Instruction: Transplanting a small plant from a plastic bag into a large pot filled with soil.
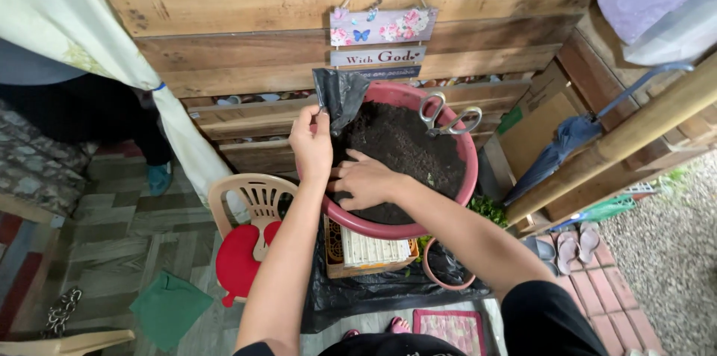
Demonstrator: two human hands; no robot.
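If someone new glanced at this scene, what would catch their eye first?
Probably the big red basin of dark soil at centre, with scissors lying on its far rim. The left hand holds a black plastic bag at the basin's edge, while the right hand rests on the soil.

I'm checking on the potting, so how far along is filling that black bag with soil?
Done: the red plastic basin holds dark soil, with scissors on its rim. In hand: the left hand pinches the black plastic bag open while the right hand presses the soil. Left: the bag looks limp, barely filled.
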